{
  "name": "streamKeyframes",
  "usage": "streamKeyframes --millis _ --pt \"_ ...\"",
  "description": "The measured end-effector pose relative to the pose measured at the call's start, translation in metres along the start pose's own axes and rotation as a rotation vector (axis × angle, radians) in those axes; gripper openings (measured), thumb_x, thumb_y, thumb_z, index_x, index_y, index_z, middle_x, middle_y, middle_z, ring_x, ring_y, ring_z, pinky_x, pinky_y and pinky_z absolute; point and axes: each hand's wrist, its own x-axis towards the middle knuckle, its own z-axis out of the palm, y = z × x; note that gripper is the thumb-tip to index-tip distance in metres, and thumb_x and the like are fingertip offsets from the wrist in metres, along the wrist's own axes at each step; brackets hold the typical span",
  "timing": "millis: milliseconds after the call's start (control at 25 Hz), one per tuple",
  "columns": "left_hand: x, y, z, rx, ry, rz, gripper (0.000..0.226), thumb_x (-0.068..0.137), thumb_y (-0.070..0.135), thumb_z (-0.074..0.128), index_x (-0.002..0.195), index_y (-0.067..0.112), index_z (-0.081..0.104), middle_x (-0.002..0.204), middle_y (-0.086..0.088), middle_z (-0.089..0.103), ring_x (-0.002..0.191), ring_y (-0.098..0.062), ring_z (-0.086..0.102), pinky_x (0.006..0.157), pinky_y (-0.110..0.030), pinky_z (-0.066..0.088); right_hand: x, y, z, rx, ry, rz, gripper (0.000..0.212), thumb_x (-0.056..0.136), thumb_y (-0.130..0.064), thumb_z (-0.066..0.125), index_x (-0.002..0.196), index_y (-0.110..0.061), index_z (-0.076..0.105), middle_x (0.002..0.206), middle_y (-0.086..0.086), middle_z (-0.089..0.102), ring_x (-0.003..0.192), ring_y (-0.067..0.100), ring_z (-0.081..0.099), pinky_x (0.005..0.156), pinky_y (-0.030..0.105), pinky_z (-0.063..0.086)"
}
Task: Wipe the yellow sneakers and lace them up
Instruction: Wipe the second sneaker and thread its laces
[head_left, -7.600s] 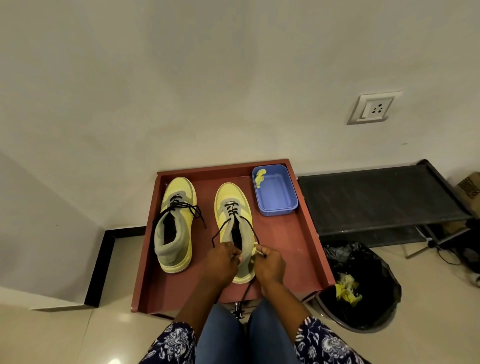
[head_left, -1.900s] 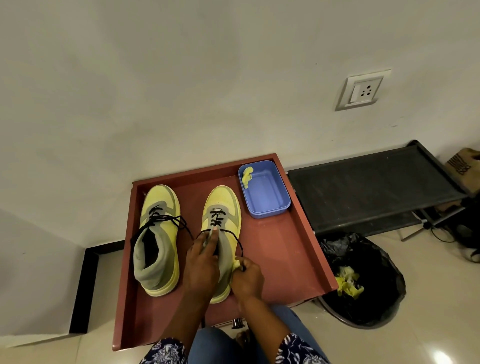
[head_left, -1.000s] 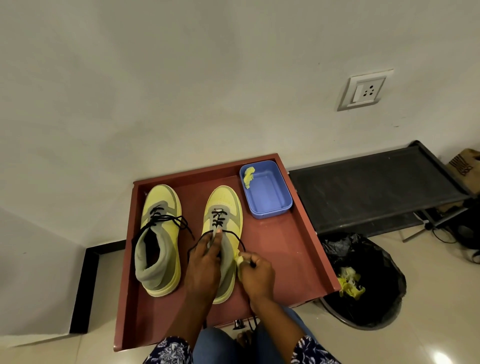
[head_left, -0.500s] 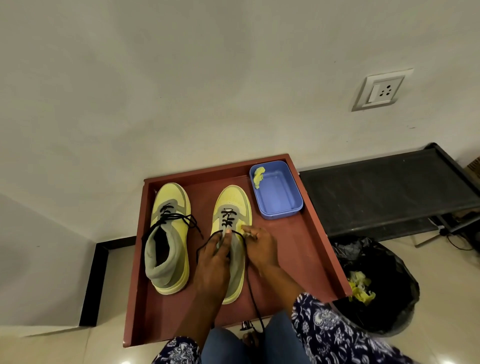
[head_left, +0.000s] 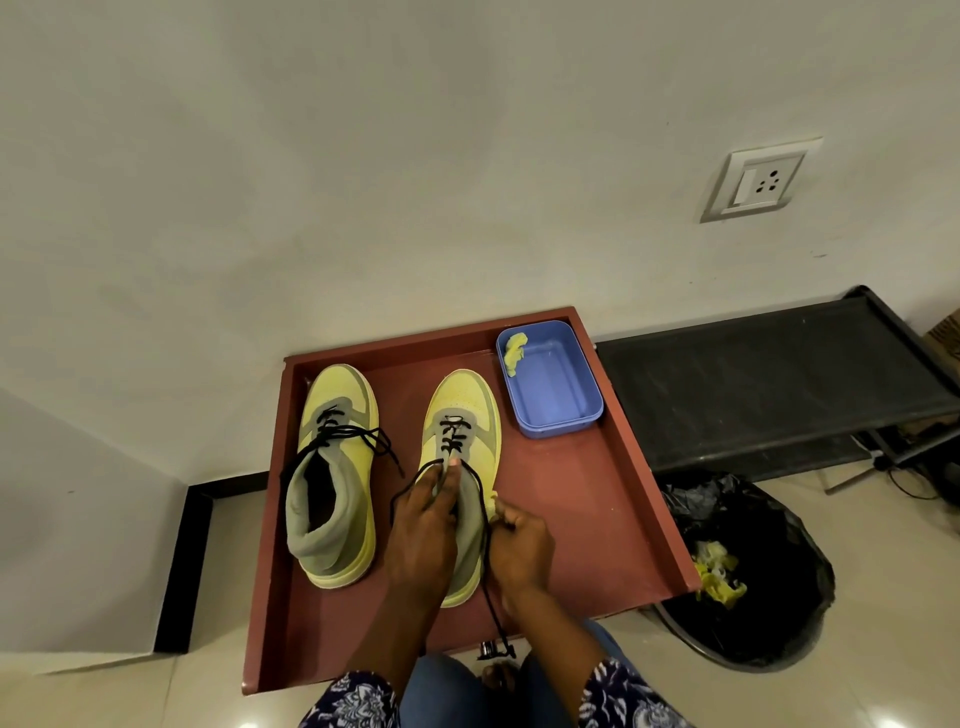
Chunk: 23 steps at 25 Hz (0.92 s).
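Meanwhile both hands were busy at the right-hand sneaker (head_left: 460, 447) on the red worktop (head_left: 587, 530). The left hand (head_left: 423, 525) lay along the grey collar of that shoe, its long fingers (head_left: 451, 475) stretched forward and pressing on the tongue just below the last laced crossing. Half a second before, the right hand (head_left: 519, 540) had been up beside those fingertips near the eyelets; now it had drawn back toward the person and sat at the shoe's outer side, fingers curled, pinching the black lace (head_left: 488, 561) together with a small yellow scrap that I could not make out clearly. From that pinch the lace ran down past the heel and its free end dangled over the near edge of the worktop. Another loop of the same lace arced out to the left of the left hand.

The other sneaker (head_left: 335, 473) had not moved: it stood to the left, parallel, toe to the wall, its lace ends lying loose across the top. The blue tub (head_left: 553, 410) was in the far right corner as before, a yellow wad (head_left: 515, 349) hanging at its far left rim. The black bin (head_left: 748, 571) stood on the floor off the right edge, with yellow scraps inside.
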Motion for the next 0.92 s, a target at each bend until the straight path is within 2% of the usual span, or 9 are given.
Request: streamKeyframes --millis 80,160,320,400,480,560,720,840,920 --pt "0.0 0.001 -0.001 -0.004 0.018 0.001 0.047 0.068 -0.001 0.049 0.112 0.003 0.066 0.104 -0.018 0.067 0.078 -0.031 0.068 0.066 -0.029 0.054 0.018 -0.008 0.002 -0.009 0.018 0.037 0.019 0.089 -0.012 0.056 0.1 -0.01 0.072 0.104 0.002 0.071 0.084 0.007 0.054 0.083 0.031 0.051" --pt "0.0 0.0 0.0 -0.012 0.029 -0.004 0.051 0.061 -0.004 0.055 0.111 0.004 0.066 0.104 -0.016 0.068 0.076 -0.029 0.068 0.069 -0.025 0.052 0.034 -0.021 0.003 -0.026 0.02 0.069 0.024 0.089 -0.01 0.054 0.108 -0.01 0.068 0.111 0.006 0.069 0.091 0.011 0.058 0.089 0.032 0.05" --pt "-0.002 -0.002 0.002 -0.009 0.006 -0.009 0.046 0.072 0.003 0.046 0.113 0.004 0.065 0.106 -0.019 0.066 0.078 -0.033 0.068 0.065 -0.033 0.055 0.056 -0.046 0.001 -0.12 -0.017 0.024 0.029 0.09 -0.002 0.05 0.115 -0.006 0.064 0.121 0.01 0.064 0.112 0.023 0.058 0.1 0.029 0.045" --pt "-0.002 -0.002 0.003 0.005 0.009 -0.023 0.046 0.069 0.002 0.051 0.113 0.004 0.065 0.107 -0.019 0.066 0.079 -0.033 0.068 0.065 -0.033 0.056 0.061 -0.05 0.0 -0.176 -0.045 -0.026 0.032 0.09 0.0 0.048 0.117 -0.007 0.063 0.123 0.012 0.063 0.113 0.024 0.058 0.098 0.028 0.045" --pt "-0.002 -0.001 0.003 -0.011 0.008 -0.023 0.044 0.076 0.006 0.042 0.113 0.003 0.065 0.108 -0.02 0.066 0.081 -0.034 0.068 0.065 -0.034 0.056 0.057 -0.046 0.001 -0.193 -0.054 -0.049 0.034 0.089 0.001 0.047 0.119 -0.008 0.061 0.124 0.012 0.062 0.114 0.025 0.057 0.098 0.029 0.045" --pt "-0.002 -0.003 0.003 -0.018 -0.002 -0.015 0.048 0.077 0.009 0.034 0.113 0.002 0.064 0.107 -0.02 0.066 0.082 -0.034 0.068 0.065 -0.034 0.057 0.048 -0.038 0.0 -0.169 -0.048 -0.054 0.036 0.088 0.002 0.047 0.12 -0.008 0.06 0.124 0.01 0.062 0.114 0.024 0.057 0.099 0.03 0.045" --pt "-0.002 -0.003 0.003 -0.033 -0.034 -0.031 0.052 0.075 0.01 0.032 0.115 0.003 0.064 0.108 -0.019 0.066 0.082 -0.032 0.068 0.067 -0.032 0.055 0.016 -0.016 0.002 -0.067 -0.001 -0.052 0.035 0.087 0.003 0.05 0.118 -0.008 0.062 0.119 0.008 0.065 0.11 0.021 0.059 0.1 0.032 0.046" --pt "-0.002 -0.005 0.003 -0.061 -0.046 -0.023 0.051 0.075 0.011 0.033 0.116 0.003 0.063 0.108 -0.019 0.066 0.085 -0.032 0.068 0.068 -0.031 0.055 -0.009 0.0 0.004 0.003 0.024 -0.029 0.037 0.084 0.01 0.05 0.115 -0.005 0.064 0.115 0.01 0.066 0.106 0.017 0.06 0.097 0.022 0.042" --pt "-0.004 -0.009 0.002 -0.097 -0.035 0.02 0.052 0.075 0.01 0.034 0.12 0.006 0.059 0.111 -0.016 0.063 0.093 -0.026 0.063 0.071 -0.026 0.053 -0.02 0.006 0.004 0.016 0.031 -0.014 0.035 0.085 0.008 0.051 0.114 -0.004 0.064 0.116 0.01 0.066 0.107 0.019 0.06 0.093 0.019 0.04"
